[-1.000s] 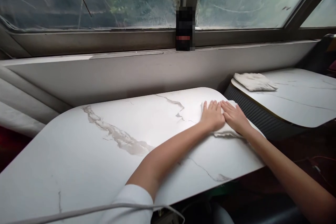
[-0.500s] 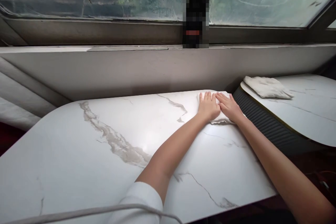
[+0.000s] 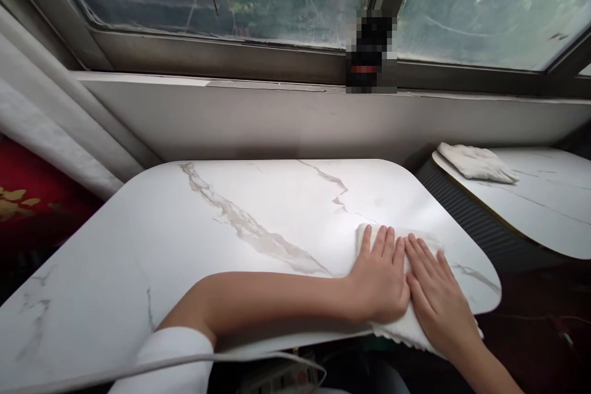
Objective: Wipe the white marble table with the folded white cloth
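Note:
A white cloth (image 3: 415,326) lies flat at the near right edge of the white marble table (image 3: 194,240), partly hanging over the edge. My left hand (image 3: 378,280) presses on it with fingers stretched out and flat. My right hand (image 3: 436,298) lies right beside it, also flat on the cloth, fingers together and extended. Most of the cloth is hidden under both palms.
A second marble table (image 3: 545,203) stands to the right with another white cloth (image 3: 475,163) on it. A window ledge (image 3: 277,83) and a dark pixelated object (image 3: 369,55) lie beyond. A red seat (image 3: 28,197) is at the left. A white cable (image 3: 207,360) runs along the near edge.
Both hands have slid the cloth from the table's far right corner back toward me to the near right edge. The view has tilted and shifted left.

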The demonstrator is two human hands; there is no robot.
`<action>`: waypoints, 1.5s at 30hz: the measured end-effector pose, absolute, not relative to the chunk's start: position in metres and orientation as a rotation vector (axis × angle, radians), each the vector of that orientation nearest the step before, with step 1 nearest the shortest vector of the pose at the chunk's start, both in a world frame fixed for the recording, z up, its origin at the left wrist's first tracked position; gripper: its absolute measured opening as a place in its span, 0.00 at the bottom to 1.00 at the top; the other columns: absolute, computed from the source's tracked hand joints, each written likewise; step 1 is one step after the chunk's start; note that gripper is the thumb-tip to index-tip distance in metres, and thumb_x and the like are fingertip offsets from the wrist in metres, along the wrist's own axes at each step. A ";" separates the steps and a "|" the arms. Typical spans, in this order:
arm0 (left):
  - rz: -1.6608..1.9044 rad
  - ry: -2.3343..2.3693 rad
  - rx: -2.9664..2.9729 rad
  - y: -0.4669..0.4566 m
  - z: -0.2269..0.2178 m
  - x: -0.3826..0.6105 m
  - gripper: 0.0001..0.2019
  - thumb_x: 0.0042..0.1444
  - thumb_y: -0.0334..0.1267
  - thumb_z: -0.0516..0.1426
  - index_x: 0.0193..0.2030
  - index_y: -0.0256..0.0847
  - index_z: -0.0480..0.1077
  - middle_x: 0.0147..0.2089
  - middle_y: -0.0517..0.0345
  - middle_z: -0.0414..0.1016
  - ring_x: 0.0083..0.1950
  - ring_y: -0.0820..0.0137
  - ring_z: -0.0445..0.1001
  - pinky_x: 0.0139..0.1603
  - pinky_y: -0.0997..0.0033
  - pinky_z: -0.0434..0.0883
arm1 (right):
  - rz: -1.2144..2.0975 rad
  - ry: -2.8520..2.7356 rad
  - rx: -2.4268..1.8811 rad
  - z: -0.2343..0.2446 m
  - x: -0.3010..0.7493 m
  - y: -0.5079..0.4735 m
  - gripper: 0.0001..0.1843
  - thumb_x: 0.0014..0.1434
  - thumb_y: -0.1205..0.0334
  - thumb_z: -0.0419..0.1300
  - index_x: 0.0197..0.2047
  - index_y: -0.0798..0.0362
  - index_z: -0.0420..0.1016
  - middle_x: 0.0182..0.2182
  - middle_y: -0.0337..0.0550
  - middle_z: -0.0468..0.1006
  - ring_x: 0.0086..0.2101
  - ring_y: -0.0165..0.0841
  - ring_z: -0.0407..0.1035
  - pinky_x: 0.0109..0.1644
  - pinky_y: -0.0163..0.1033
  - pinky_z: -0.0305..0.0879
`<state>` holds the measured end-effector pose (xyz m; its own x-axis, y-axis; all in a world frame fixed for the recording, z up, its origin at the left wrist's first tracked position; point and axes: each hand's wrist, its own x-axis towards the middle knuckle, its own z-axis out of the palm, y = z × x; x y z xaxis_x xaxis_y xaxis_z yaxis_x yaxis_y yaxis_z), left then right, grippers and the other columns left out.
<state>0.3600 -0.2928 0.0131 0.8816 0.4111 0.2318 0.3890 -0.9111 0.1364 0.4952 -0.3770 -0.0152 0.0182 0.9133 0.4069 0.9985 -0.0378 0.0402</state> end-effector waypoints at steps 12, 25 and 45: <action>0.309 1.027 2.811 -0.141 0.006 0.349 0.27 0.64 0.38 0.37 0.68 0.27 0.46 0.70 0.44 0.45 0.71 0.63 0.42 0.68 0.53 0.37 | -0.215 -1.967 -2.105 -0.002 0.470 -0.189 0.30 0.61 0.66 0.38 0.65 0.58 0.57 0.63 0.49 0.60 0.63 0.38 0.51 0.65 0.52 0.47; 0.367 1.173 2.808 -0.112 0.003 0.332 0.26 0.65 0.38 0.38 0.67 0.26 0.47 0.70 0.43 0.46 0.70 0.63 0.43 0.69 0.54 0.37 | -0.196 -2.002 -2.078 0.000 0.455 -0.153 0.28 0.63 0.65 0.38 0.65 0.60 0.57 0.64 0.52 0.56 0.64 0.41 0.46 0.65 0.53 0.46; 0.309 1.313 2.709 -0.179 0.010 0.203 0.25 0.67 0.38 0.33 0.68 0.34 0.49 0.70 0.52 0.47 0.70 0.69 0.43 0.69 0.58 0.43 | -0.066 -2.296 -1.755 -0.007 0.340 -0.222 0.34 0.64 0.54 0.40 0.68 0.64 0.47 0.66 0.58 0.47 0.65 0.52 0.35 0.64 0.62 0.40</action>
